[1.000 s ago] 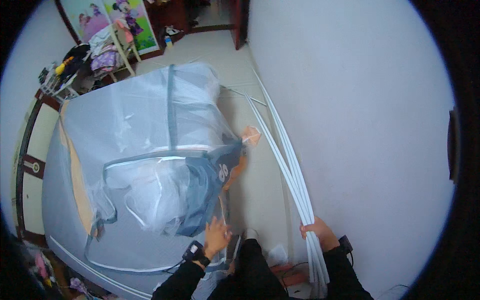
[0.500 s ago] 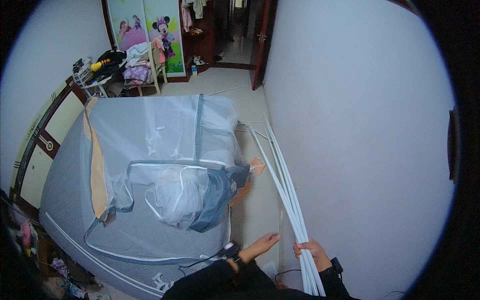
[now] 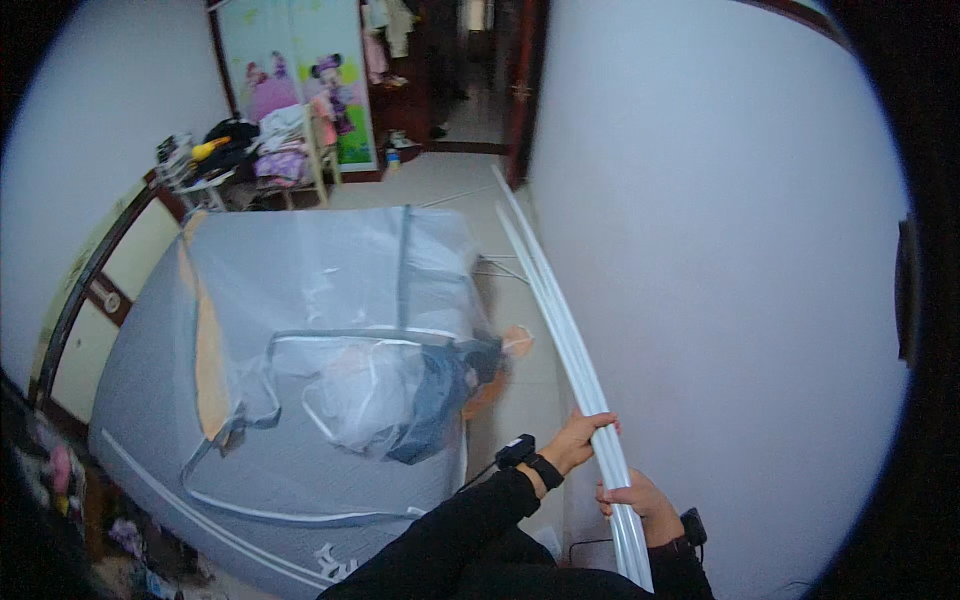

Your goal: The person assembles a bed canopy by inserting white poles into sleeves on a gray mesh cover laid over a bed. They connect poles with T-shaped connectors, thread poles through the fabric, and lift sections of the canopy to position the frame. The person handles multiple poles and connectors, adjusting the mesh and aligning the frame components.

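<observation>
Both hands grip a bundle of long, thin white poles [image 3: 567,338] that slants from my lower right up toward the doorway, close along the wall. My left hand [image 3: 578,440] is wrapped round the bundle higher up. Lower down, my right hand [image 3: 641,497] is closed round the same poles. The bundle's near ends run past my right forearm out of view. On the bed to the left lies a crumpled white mosquito net [image 3: 365,395] with grey trim and a tan strip [image 3: 207,360].
A grey mattress [image 3: 150,420] fills the left side, with its headboard [image 3: 115,290] beyond. The pale wall [image 3: 730,300] stands close on the right. More white poles [image 3: 500,266] lie on the floor past the bed. A chair piled with clothes [image 3: 285,145] stands by the wardrobe [image 3: 350,90].
My left hand has moved right from beside the bed and taken hold of the poles. The bundle's far ends have risen and drawn together, shifting slightly left.
</observation>
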Demonstrator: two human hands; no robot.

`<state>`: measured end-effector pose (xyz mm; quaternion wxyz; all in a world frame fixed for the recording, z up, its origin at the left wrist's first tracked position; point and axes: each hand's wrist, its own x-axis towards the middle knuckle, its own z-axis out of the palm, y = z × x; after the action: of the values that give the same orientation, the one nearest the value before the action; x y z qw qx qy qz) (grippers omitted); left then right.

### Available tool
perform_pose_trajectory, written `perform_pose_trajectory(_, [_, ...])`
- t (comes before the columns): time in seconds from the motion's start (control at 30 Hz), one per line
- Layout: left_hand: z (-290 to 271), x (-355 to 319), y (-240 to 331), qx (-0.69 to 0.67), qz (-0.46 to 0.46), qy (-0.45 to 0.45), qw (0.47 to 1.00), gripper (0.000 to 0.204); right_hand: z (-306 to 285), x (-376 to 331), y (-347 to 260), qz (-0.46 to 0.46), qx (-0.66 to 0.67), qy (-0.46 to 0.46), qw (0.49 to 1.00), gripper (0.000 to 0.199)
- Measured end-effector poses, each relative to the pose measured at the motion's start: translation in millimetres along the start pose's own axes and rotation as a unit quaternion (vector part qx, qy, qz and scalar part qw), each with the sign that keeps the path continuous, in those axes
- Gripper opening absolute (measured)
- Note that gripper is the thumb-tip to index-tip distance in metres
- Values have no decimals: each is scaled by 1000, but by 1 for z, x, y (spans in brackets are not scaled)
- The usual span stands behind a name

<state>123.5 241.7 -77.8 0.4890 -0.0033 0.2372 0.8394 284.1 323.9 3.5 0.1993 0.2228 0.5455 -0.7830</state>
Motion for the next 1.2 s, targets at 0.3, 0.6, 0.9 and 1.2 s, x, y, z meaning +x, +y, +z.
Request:
perform_pose_trajectory(0.3, [19, -55, 52, -34, 141, 19, 989, 46, 43, 5, -42, -2, -125, -73, 989, 44])
perform_pose_trajectory(0.6, [68, -181, 89, -97, 310, 127, 937, 41, 122, -30, -111, 61, -265, -242, 932, 45])
perform_pose_trajectory(0.9, [97, -382, 116, -176, 390, 226, 875, 24, 286, -85, -126, 133, -399, -389, 820, 55])
perform_pose_trajectory(1.2, [37, -465, 117, -210, 474, 325, 791, 11, 365, -31, -71, 104, -426, -518, 734, 48])
